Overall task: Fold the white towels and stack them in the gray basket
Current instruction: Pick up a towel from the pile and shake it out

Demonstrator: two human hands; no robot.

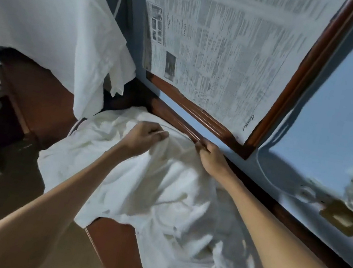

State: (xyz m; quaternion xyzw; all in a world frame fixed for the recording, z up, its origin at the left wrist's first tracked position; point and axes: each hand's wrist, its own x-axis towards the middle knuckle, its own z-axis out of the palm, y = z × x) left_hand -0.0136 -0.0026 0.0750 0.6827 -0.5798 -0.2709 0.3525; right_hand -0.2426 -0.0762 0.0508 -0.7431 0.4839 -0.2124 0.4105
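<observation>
- Hands first: your left hand [144, 136] and right hand [210, 154] both pinch the far edge of the white towel [161, 190]. The fingers are curled tight on the fabric, and the two hands are close together up by the wall.
- Towel lies rumpled across the wooden table [114, 247], and its near end spills off the front corner toward the floor [10, 188].
- Gray basket isn't in view anywhere, so I'd guess you're at the very start of this fold. I can't see anything stacked.
- Main risk: if you lift from two points this close together, the rest will probably bunch up and hang like a rope instead of spreading flat. Sliding your hands out to the corners looks like the fix.
- That overhanging end could also drag the whole towel off the table if you let go of the top edge, since a lot of cloth is past the rim.
- Your right knuckles sit just beside the dark wooden window frame [198, 111], so a quick pull upward might catch it, or the newspaper [220, 47] covering the pane.
- Room: there's a blue wall [349, 116] on the right and another white cloth [50, 19] hanging at upper left. The table top is reddish wood, mostly hidden under the towel.
</observation>
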